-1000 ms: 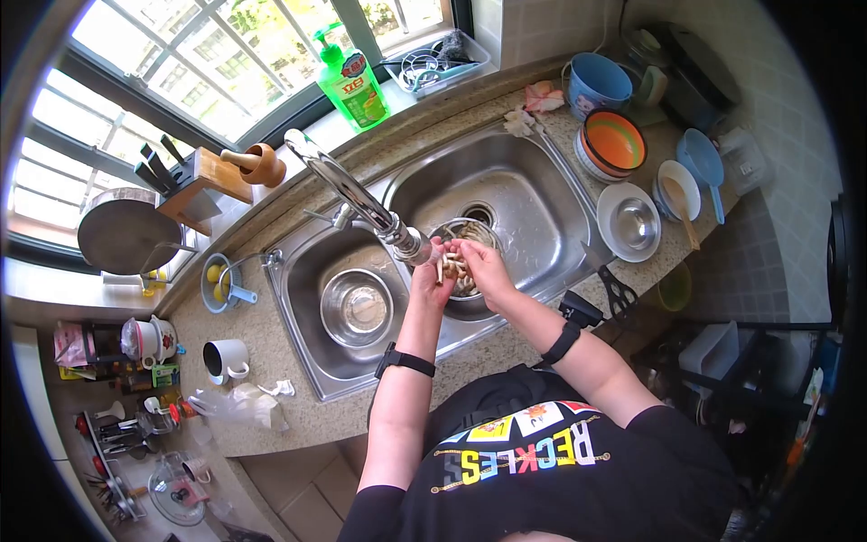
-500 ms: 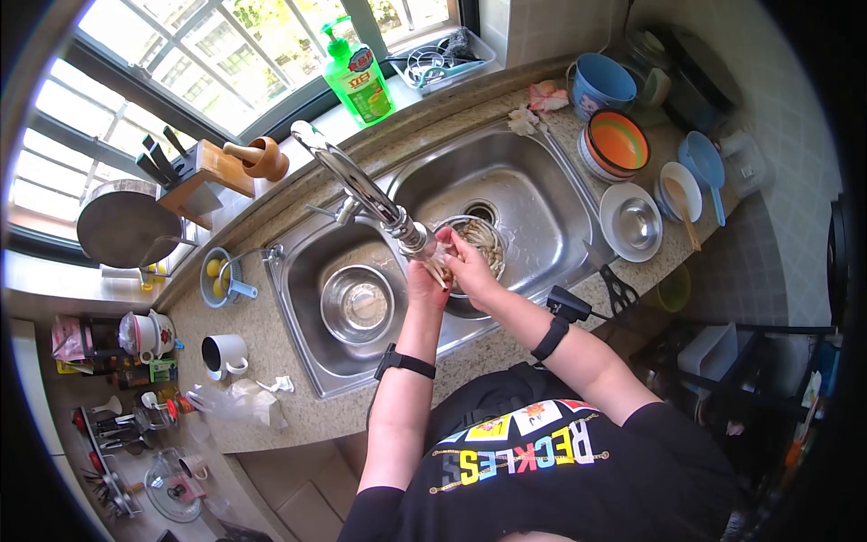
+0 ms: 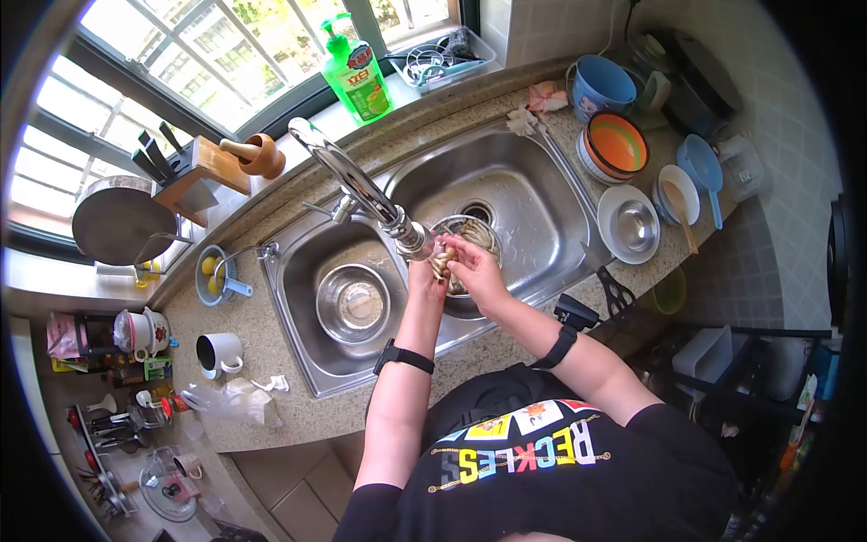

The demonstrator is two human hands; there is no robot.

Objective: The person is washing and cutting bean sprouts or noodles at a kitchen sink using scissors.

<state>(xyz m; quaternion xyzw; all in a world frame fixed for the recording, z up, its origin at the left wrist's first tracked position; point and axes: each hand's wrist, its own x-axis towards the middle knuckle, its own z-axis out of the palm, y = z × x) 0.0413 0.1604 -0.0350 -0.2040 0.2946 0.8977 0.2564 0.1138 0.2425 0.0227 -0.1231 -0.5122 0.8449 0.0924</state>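
Note:
Under the spout of the chrome faucet, my left hand is closed around slender, pale brown food pieces. I cannot make out their exact kind. The fingers of my right hand pinch at the same pieces from the right side. Just beyond my hands, a round bowl holding more such pieces sits in the right basin, near the drain. My right hand and forearm partly cover this bowl.
A metal bowl stands in the left basin. Left of the sink are a white mug and a blue strainer. Stacked bowls, a white plate and a black spatula lie to the right.
My right hand has shifted slightly right and down, its fingers now closer to the food pieces. More of the pieces show between both hands. The view has moved slightly.

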